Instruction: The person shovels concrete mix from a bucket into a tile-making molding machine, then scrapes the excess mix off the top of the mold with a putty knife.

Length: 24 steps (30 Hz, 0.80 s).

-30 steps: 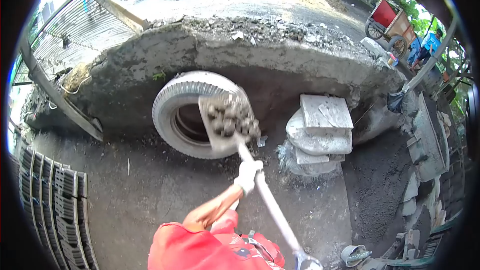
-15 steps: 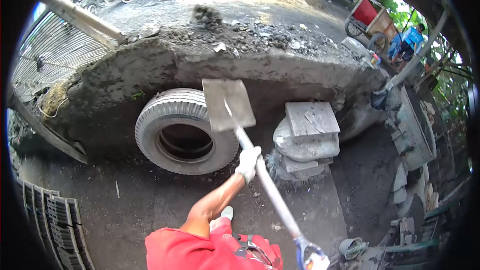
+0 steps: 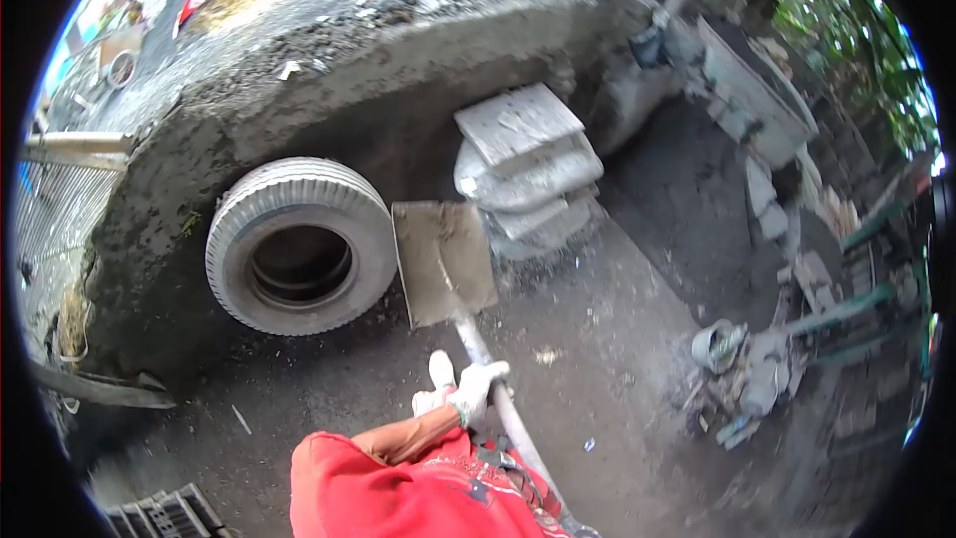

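My gloved left hand (image 3: 480,389) is closed around the shaft of a shovel (image 3: 445,269), a short way below its blade. The square blade looks bare apart from grey-brown smears and faces up. It is close to the right side of a large truck tire (image 3: 231,259), which leans against the low concrete wall. My right hand is out of view, and the shovel's handle end runs off the bottom edge. To the right of the blade stands a stack of dusty slabs and a filled sack (image 3: 528,179).
A low concrete wall (image 3: 349,80) crosses the front, with dark rubble and sand on the ledge behind it. At right are a long grey trough (image 3: 757,105), a small bucket (image 3: 715,347) and debris. A slatted rack (image 3: 169,518) lies at bottom left.
The dark clump flying over the wall is gone from view. My left hand and the shovel have come back toward my body, and the blade is lower. The view has turned right and down; my right hand has left it.
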Motion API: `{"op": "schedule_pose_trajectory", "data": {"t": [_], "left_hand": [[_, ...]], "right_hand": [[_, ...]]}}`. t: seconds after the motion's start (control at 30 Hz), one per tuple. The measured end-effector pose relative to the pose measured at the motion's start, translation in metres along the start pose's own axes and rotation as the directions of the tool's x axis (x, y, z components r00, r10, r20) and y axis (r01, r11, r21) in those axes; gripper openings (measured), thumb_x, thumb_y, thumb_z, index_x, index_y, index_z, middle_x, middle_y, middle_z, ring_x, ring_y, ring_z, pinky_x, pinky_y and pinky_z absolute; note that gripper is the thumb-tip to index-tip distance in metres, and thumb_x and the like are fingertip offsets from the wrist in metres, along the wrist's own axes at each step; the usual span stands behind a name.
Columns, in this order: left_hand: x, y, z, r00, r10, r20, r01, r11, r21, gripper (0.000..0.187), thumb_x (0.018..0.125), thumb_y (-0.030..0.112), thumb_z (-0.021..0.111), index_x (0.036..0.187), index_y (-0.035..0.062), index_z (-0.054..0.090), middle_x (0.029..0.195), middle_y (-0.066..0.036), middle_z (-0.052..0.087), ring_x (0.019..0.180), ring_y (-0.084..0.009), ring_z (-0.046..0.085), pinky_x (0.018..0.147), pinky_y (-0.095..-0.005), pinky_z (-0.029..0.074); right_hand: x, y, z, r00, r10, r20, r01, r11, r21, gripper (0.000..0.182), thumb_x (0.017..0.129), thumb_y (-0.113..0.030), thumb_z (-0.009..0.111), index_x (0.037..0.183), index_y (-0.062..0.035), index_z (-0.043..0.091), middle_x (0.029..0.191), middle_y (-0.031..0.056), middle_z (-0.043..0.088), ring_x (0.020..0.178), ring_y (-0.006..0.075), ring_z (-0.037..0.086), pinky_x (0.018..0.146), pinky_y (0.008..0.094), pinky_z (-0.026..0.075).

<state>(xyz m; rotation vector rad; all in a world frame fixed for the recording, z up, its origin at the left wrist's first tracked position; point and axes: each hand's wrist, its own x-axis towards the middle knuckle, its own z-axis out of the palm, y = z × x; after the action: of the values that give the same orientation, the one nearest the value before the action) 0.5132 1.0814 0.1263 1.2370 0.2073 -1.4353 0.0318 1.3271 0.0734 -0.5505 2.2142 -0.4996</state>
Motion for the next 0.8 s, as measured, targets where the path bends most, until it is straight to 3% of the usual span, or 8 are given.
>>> {"op": "schedule_pose_trajectory", "data": {"t": [0.03,0.07,0.17,0.27,0.4,0.53,0.7,0.8], "left_hand": [[-0.002,-0.017,0.002,0.997,-0.031,0.073,0.032,0.999,-0.015,0.016,0.082,0.006,0.075,0.08,0.0025,0.059,0.068,-0.013,0.062,0.055,-0.0281,0.064,0.05,-0.0426,0.057],[0.006,-0.035,0.003,0.978,-0.049,0.203,0.057,0.998,-0.036,0.017,0.084,0.01,0.075,0.081,0.0039,0.06,0.069,-0.011,0.062,0.055,-0.0269,0.063,0.049,-0.041,0.056],[0.002,-0.072,0.032,0.995,0.033,0.089,-0.049,0.982,0.181,0.018,0.085,0.016,0.076,0.088,0.0055,0.062,0.069,-0.007,0.062,0.056,-0.0236,0.062,0.051,-0.0385,0.054],[0.016,-0.13,0.039,0.983,0.063,0.174,-0.111,0.953,0.281,0.018,0.084,0.015,0.077,0.089,0.0056,0.062,0.069,-0.007,0.061,0.056,-0.0222,0.061,0.054,-0.0382,0.055],[-0.028,-0.185,0.074,0.953,-0.114,0.279,0.0,0.925,0.38,0.015,0.084,0.012,0.074,0.084,0.0027,0.062,0.069,-0.01,0.062,0.055,-0.0243,0.061,0.054,-0.0388,0.055],[-0.054,-0.246,0.113,0.907,-0.261,0.331,0.057,0.853,0.518,0.012,0.084,0.01,0.071,0.085,-0.0002,0.063,0.068,-0.013,0.062,0.055,-0.0275,0.062,0.054,-0.0424,0.055],[-0.057,-0.34,0.167,0.865,-0.413,0.285,0.131,0.735,0.666,0.014,0.086,0.014,0.07,0.088,0.0029,0.061,0.072,-0.013,0.062,0.058,-0.0306,0.061,0.058,-0.0458,0.053],[-0.06,-0.393,0.209,0.818,-0.491,0.301,0.176,0.71,0.682,0.015,0.085,0.015,0.069,0.088,0.0043,0.059,0.069,-0.012,0.058,0.059,-0.0302,0.061,0.058,-0.0468,0.056]], "right_hand": [[0.013,0.043,-0.005,0.991,0.07,-0.115,-0.073,0.997,-0.026,0.019,0.09,-0.012,0.072,0.105,-0.0009,0.076,0.074,0.0043,0.068,0.059,0.0125,0.06,0.053,0.03,0.048],[0.017,0.087,-0.023,0.979,-0.2,0.021,0.2,0.98,0.023,0.024,0.088,-0.017,0.078,0.106,-0.0023,0.076,0.084,0.0081,0.073,0.073,0.0148,0.066,0.069,0.0306,0.054],[-0.062,0.065,-0.015,0.992,-0.069,-0.107,0.092,0.97,0.226,0.008,0.078,-0.005,0.069,0.083,0.001,0.068,0.067,0.0069,0.064,0.052,0.0176,0.057,0.052,0.0319,0.047],[-0.106,0.073,-0.022,0.953,0.271,-0.134,-0.154,0.817,0.555,0.008,0.075,-0.005,0.07,0.08,0.0005,0.068,0.068,0.0073,0.064,0.055,0.0177,0.059,0.053,0.0328,0.046],[-0.099,0.222,-0.012,0.872,0.479,-0.102,-0.21,0.553,0.807,0.021,0.078,0.007,0.06,0.097,-0.0009,0.058,0.062,0.0086,0.054,0.042,0.0196,0.051,0.036,0.0352,0.042],[-0.135,0.237,-0.027,0.772,0.57,-0.283,-0.112,0.56,0.821,0.024,0.075,0.012,0.06,0.094,-0.0025,0.058,0.067,0.0068,0.055,0.043,0.0177,0.051,0.035,0.0344,0.04],[-0.149,0.228,-0.049,0.619,0.73,-0.29,-0.097,0.438,0.894,0.018,0.077,0.011,0.062,0.09,-0.0017,0.058,0.071,0.0066,0.057,0.048,0.0168,0.055,0.038,0.0335,0.043],[-0.144,0.252,-0.044,0.59,0.69,-0.418,-0.009,0.524,0.852,0.022,0.076,0.008,0.066,0.096,0.0,0.061,0.073,0.0077,0.06,0.048,0.0171,0.056,0.039,0.0338,0.045]]}}
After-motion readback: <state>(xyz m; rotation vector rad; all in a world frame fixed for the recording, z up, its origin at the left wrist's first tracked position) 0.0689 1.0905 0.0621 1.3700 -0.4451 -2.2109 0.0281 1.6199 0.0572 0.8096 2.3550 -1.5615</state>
